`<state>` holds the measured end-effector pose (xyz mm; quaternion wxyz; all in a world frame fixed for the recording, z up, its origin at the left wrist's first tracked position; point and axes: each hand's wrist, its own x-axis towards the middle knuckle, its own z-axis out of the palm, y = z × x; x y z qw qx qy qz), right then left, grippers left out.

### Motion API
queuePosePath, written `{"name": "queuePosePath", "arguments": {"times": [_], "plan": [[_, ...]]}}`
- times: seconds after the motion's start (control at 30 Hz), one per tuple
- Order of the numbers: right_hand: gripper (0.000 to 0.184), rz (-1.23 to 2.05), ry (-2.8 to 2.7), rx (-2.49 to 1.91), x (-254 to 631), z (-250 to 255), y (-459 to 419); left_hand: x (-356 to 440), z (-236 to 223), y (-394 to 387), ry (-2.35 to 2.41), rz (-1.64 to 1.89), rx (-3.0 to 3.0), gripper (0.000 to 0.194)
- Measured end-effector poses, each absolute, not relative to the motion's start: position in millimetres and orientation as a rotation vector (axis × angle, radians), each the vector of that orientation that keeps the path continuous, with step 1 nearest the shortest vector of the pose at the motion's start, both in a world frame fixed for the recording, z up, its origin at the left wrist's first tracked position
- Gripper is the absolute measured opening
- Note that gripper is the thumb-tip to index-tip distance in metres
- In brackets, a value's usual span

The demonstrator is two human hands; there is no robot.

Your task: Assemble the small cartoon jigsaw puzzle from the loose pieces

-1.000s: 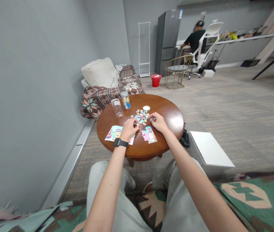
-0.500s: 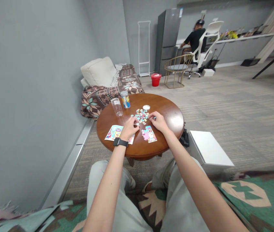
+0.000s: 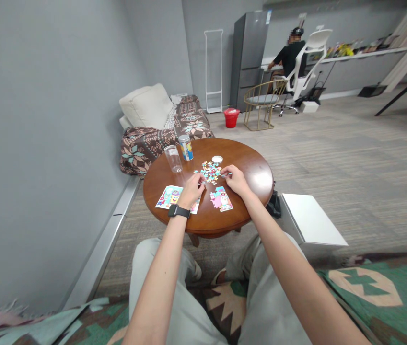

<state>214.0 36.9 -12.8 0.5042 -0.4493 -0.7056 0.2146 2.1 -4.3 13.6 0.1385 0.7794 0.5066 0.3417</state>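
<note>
Picture cards (image 3: 171, 197), can label (image 3: 186, 151): nothing legible

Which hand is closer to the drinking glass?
Left. The left hand is just in front of the glass and to its right; the right hand is farther right, past the puzzle pieces.

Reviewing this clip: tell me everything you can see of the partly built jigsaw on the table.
The partly built jigsaw lies flat on the round wooden table, near the edge closest to the person. It is a small, upright patch of interlocked pieces, cardboard by the look of them, showing a colourful cartoon figure in pink and pale blue. Its outline is notched, especially on the left. It sits between the left hand and right hand, neither clearly touching it, with the picture card to its left and the loose pieces beyond it.
</note>
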Motion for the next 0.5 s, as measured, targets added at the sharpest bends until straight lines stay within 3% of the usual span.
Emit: {"name": "queuePosePath", "arguments": {"times": [0.5], "plan": [[0.020,0.473,-1.704,-1.070,213.8,-11.6,37.3,0.1,8.1,0.1,1.456,0.989,2.253,0.016]]}}
